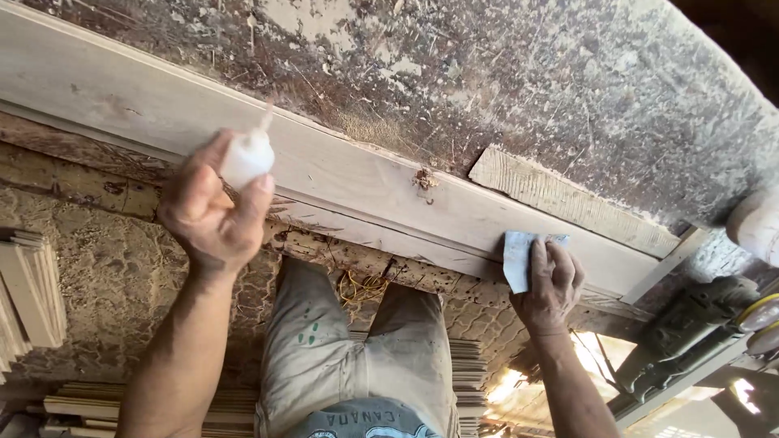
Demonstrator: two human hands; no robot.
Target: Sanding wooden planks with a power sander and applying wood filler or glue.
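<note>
Left hand (213,212): fingers wrapped round white squeeze bottle (247,156), nozzle toward plank (341,174).
Right hand (553,285): fingers pressing pale pad (518,258) onto plank.
Plank: long axis left-right across surface (568,73).

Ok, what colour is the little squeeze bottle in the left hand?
White, with a thin pointed nozzle: the squeeze bottle is gripped in the left hand, shown in the head view.

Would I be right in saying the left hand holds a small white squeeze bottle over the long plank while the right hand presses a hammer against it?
Not quite: in the head view the right hand presses a pale folded sheet, not a hammer, against the long plank. The left hand does hold the white squeeze bottle.
</note>
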